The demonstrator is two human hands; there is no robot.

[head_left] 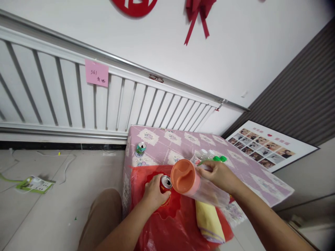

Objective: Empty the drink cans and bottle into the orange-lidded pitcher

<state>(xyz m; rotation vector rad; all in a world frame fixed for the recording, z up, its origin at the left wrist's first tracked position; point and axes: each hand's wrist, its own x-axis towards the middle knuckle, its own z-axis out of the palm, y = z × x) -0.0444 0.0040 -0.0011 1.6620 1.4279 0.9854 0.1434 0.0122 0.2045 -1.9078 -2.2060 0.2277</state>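
Note:
My left hand point(155, 194) is wrapped round a red drink can point(164, 187), whose opened top faces up. It stands over a red plastic sheet point(146, 172) on the table. My right hand point(218, 174) grips the handle of a clear plastic pitcher point(213, 191) with an orange lid point(183, 177). The pitcher is tilted well over, its lid end close beside the can's top. I cannot tell whether any liquid is flowing. Below the pitcher lies a folded yellow cloth point(209, 221).
A green can point(140, 149) stands at the table's left corner. Several bottles with white and green caps point(220, 158) are behind the pitcher. The table has a purple floral cover point(180, 144). A white radiator point(146, 101) and a photo board point(261, 146) are beyond. A power strip point(35, 184) lies on the floor.

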